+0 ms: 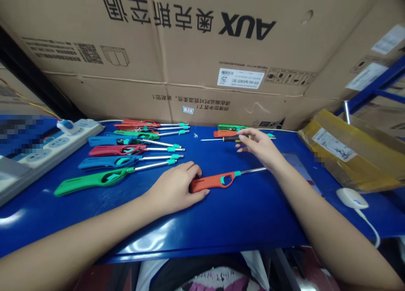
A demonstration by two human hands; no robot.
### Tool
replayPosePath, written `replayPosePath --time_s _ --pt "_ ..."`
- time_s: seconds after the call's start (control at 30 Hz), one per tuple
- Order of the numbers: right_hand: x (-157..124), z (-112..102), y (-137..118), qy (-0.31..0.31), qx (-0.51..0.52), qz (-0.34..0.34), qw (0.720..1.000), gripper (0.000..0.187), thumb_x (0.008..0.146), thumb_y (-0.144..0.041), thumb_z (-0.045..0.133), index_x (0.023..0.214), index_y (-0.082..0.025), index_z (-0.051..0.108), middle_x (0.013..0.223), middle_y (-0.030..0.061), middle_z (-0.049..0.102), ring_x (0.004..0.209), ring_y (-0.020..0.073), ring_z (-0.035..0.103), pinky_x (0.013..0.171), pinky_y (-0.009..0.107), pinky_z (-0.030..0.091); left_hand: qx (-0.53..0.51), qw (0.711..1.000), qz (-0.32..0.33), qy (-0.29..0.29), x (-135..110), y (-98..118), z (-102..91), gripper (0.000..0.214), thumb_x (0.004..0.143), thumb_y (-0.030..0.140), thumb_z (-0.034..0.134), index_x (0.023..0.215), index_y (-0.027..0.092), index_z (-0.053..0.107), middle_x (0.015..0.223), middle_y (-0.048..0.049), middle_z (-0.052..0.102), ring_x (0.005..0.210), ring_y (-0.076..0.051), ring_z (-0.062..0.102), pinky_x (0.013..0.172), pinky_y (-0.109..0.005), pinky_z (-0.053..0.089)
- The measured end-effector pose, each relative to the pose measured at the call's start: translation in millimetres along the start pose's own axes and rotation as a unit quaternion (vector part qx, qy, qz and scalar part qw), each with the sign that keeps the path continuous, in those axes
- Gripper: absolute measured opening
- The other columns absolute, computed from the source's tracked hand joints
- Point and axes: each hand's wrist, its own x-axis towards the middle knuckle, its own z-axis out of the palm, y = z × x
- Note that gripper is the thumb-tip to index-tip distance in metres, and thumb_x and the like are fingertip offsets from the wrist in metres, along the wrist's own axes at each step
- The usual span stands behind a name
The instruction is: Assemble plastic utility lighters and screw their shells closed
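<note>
Center frame, an orange-red utility lighter (213,182) lies on the blue surface (228,223), its handle's left end pinched between thumb and fingers of the left grip (174,187), nozzle running right toward the opposite wrist. Above it, right of center, the right grip (261,147) is closed around a screwdriver's (230,139) black handle, shaft pointing left.

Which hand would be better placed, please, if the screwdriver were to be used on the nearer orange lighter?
Probably the right hand: its fingers are on the handle of the screwdriver, while the left hand grips the rear of the nearer orange lighter and could steady it.
</note>
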Motion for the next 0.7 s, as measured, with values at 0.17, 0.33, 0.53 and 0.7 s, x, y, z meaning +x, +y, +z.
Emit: replayPosePath --time_s 0.17,0.33,0.53,0.7 --pt "-1.2 -8.5 9.6 -0.089 -0.161 0.007 0.983 0.037 0.078 -0.009 0.064 0.114 -0.017 0.064 0.113 0.0108 0.066 0.101 0.0219 0.067 0.094 0.043 0.057 0.009 0.999 0.039 -0.018 1.7 0.0 1.2 0.024 0.095 0.041 0.061 0.108 0.020 0.058 0.108 -0.0077 0.060 0.092 -0.024 0.062 0.078 -0.036 0.052" --pt "-8.2 -6.8 5.6 -0.140 -0.327 0.001 0.935 0.030 0.080 0.000 0.062 0.105 -0.015 0.070 0.114 0.0129 0.065 0.113 0.0269 0.061 0.104 0.046 0.049 0.010 0.997 0.066 -0.028 2.4 -2.2 0.5 0.020 0.103 0.034 0.046 0.110 0.017 0.054 0.109 -0.0104 0.058 0.097 -0.026 0.058 0.087 -0.042 0.051" --pt "13.6 -18.3 7.3 -0.103 -0.445 0.037 0.889 0.037 0.098 -0.038 0.063 0.130 -0.018 0.061 0.130 0.0105 0.063 0.110 0.0234 0.065 0.092 0.045 0.057 0.009 0.991 0.133 -0.020 2.6 -22.3 -42.1 0.030 0.107 0.031 0.036 0.132 0.020 0.048 0.122 -0.0121 0.053 0.112 -0.026 0.052 0.099 -0.040 0.046" --pt "43.2 -32.0 10.5 0.008 -0.506 0.028 0.862 0.036 0.099 -0.038 0.062 0.129 -0.019 0.061 0.132 0.0103 0.062 0.110 0.0231 0.065 0.093 0.045 0.057 0.024 0.996 0.083 0.024 6.3 -46.0 -79.8 0.031 0.106 0.040 0.038 0.129 0.021 0.047 0.123 -0.0101 0.054 0.112 -0.025 0.055 0.097 -0.037 0.046"
